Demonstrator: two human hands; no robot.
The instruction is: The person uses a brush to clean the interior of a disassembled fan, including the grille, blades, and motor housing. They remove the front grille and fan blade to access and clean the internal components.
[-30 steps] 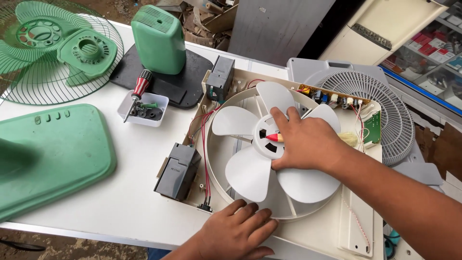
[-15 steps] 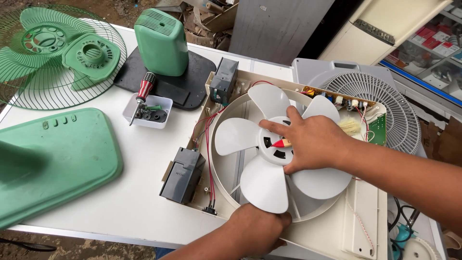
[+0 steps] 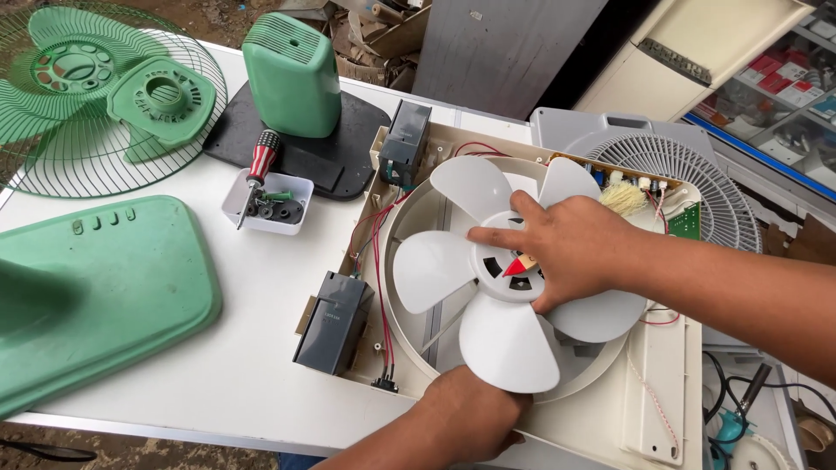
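A white fan blade (image 3: 509, 344) with several lobes sits in a round cream fan housing (image 3: 666, 383) on the white table. My right hand (image 3: 566, 248) lies over the blade's hub, fingers spread, index finger pointing left. A small red piece (image 3: 523, 262) shows at the hub under its palm. My left hand (image 3: 466, 422) is at the housing's near rim, its fingers curled under the tip of the lowest lobe. Red and white wires (image 3: 376, 261) run along the housing's left side between two dark boxes (image 3: 334, 320).
A small white tray (image 3: 292, 187) holds screws and a red-handled screwdriver (image 3: 261, 157). A green motor cover (image 3: 292, 74) stands on a black base; a green grille (image 3: 61, 165), green blade and green stand base (image 3: 113, 287) lie left. A grey grille (image 3: 697, 174) lies behind.
The white blade has turned in the housing. My left hand has shifted right along the near rim to the lowest lobe. My right hand stays on the hub.
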